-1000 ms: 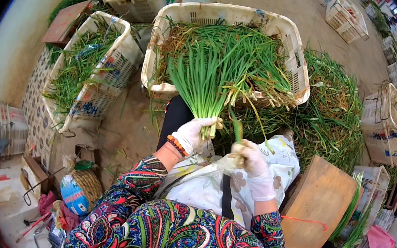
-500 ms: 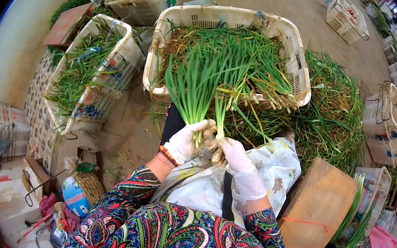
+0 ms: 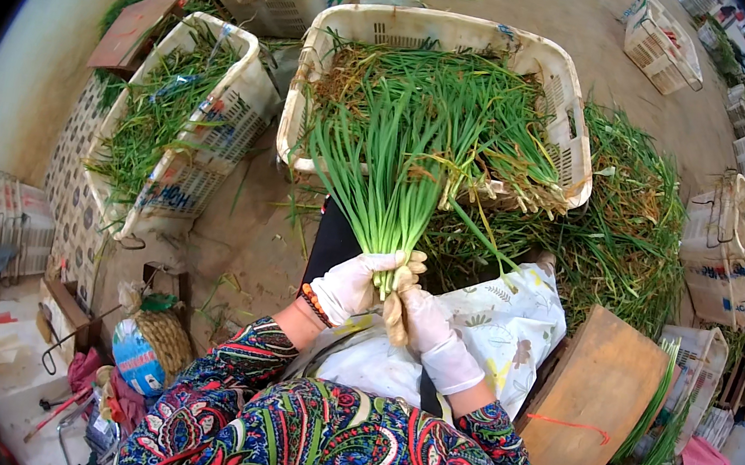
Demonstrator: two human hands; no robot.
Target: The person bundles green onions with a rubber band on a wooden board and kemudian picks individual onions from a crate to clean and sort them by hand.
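Observation:
A fanned bunch of long green leaf stalks (image 3: 381, 220), like garlic chives or young garlic, stands up between my hands above my lap. My left hand (image 3: 352, 283), in a pale, soiled glove, is closed round its lower stems, with the pale cut ends poking out below. My right hand (image 3: 425, 318), gloved too, is pressed against the right side of the stem ends, fingers curled and their tips stained brown. Beyond the leaf tips is a white plastic crate (image 3: 300, 121) filled with more of the same stalks (image 3: 445, 93), some yellowed and dry.
A heap of loose stalks (image 3: 637, 200) lies right of the crate. Another full crate (image 3: 216, 139) stands at left. A wooden board or box (image 3: 599, 391) is close by my right arm. A patterned white cloth (image 3: 512, 310) covers my lap. A woven basket (image 3: 163, 346) sits at lower left.
The smaller clump in my right hand has moved left and joined the bunch in my left hand. The hands have come closer together. The whole view has shifted slightly.

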